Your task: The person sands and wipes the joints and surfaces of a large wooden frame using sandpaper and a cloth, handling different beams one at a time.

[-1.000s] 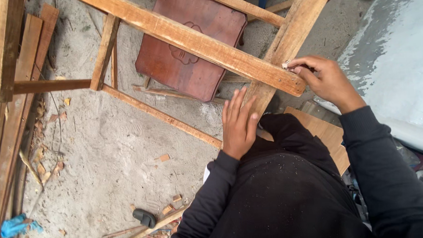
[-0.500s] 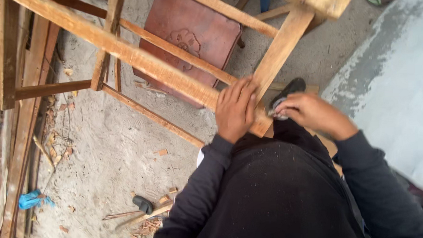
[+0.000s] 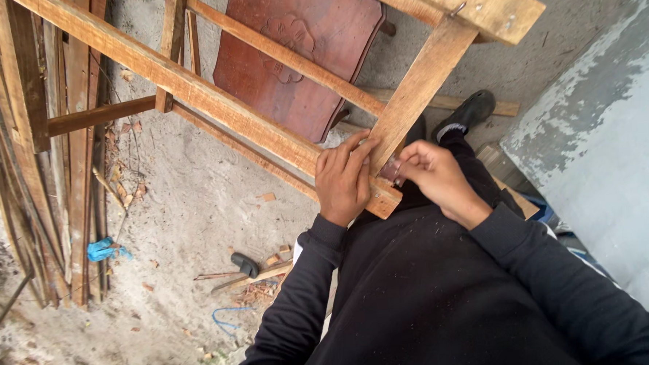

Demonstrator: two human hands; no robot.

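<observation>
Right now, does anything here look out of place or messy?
Yes. A hammer lies on the sandy ground among wood scraps, away from both hands, which are on the wooden frame. Nothing looks broken.

Rough bare wood frame (image 3: 211, 100); glossy red-brown panel (image 3: 297, 52).

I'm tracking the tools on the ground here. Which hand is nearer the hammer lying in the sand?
Left. The left hand rests on the wooden frame, up and right of the hammer. The right hand is farther right, at the frame's corner joint.
</observation>
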